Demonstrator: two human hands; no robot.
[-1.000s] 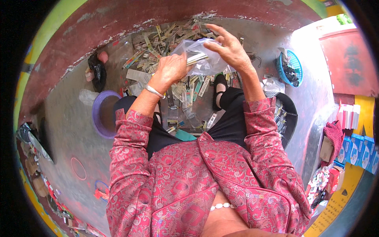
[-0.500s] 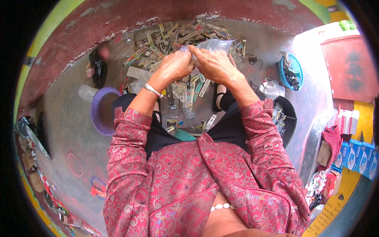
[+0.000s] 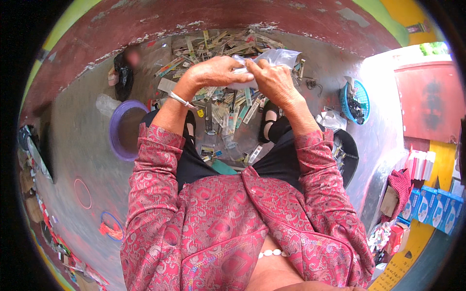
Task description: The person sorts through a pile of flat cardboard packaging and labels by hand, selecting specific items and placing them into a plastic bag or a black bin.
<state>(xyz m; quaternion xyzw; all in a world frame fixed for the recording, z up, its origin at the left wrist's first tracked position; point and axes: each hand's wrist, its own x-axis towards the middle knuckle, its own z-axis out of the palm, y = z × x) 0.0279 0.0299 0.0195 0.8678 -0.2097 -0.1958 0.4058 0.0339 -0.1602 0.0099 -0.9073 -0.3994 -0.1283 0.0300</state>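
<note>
Out in front of me, above a heap of slim packets, both hands meet at a clear plastic bag (image 3: 285,58). My right hand (image 3: 273,81) pinches the crumpled bag near its left part, and its loose film sticks out to the far right. At the bag's left edge, the fingers of my left hand (image 3: 221,72) are pressed together on the film, pointing right. Part of the bag lies behind my fingers, and its contents cannot be made out. The long narrow packets (image 3: 242,47) lie loose on the floor beneath and beyond my hands.
A purple basin (image 3: 115,140) stands to my left beside a black bag (image 3: 124,77). On the right are a blue basket (image 3: 357,99) with dark items and a black tub (image 3: 345,157) holding packets. Blue boxes (image 3: 429,206) stand at far right. A red wall (image 3: 204,18) rises ahead.
My left hand has turned from a curled grip to straighter fingers pointing right. My right hand and the bag have shifted slightly right. The view has also shifted a little.
</note>
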